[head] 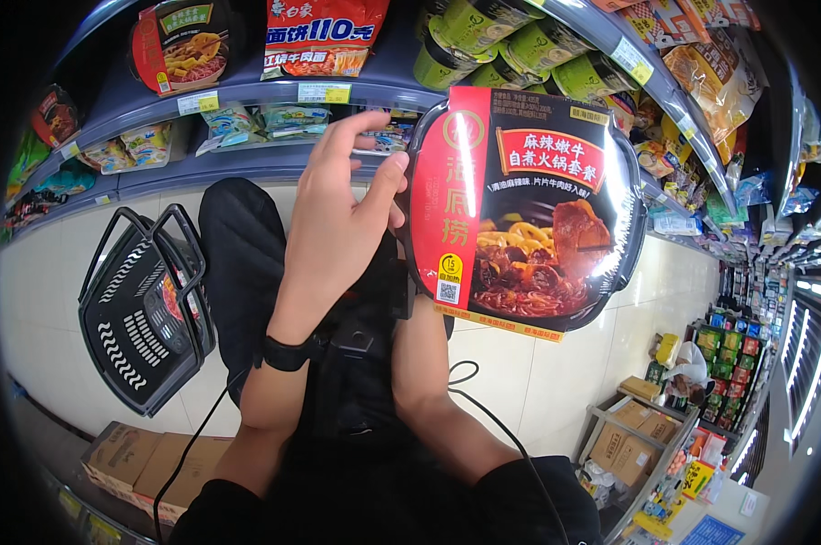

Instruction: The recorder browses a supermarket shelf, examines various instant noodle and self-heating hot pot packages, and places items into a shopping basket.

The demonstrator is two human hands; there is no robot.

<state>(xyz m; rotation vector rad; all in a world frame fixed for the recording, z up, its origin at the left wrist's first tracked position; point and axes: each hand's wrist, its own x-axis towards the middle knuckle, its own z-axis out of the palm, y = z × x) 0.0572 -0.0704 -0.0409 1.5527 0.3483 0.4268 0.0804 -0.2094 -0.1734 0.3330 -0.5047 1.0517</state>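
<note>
A boxed self-heating hot pot meal (pixel 533 204), in black plastic with a red and black printed sleeve, is held up before me, right of centre. My right forearm (pixel 420 354) runs up behind it. The right hand itself is hidden by the meal, which it supports from beneath. My left hand (pixel 342 204) is at the meal's left edge, back up, fingers apart and holding nothing. Whether its fingertips touch the tray's rim, I cannot tell. On the floor to the left stands a black plastic shopping basket (pixel 120 327) with a red-printed food package (pixel 178 296) inside.
Store shelves (pixel 247 92) curve across the front, bearing a bagged noodle pack (pixel 325 41), green noodle cups (pixel 478 27) and another hot pot meal (pixel 185 48). Cardboard boxes (pixel 158 463) lie behind left. Further right are a cart with cartons (pixel 628 436) and a crouching person (pixel 686 371).
</note>
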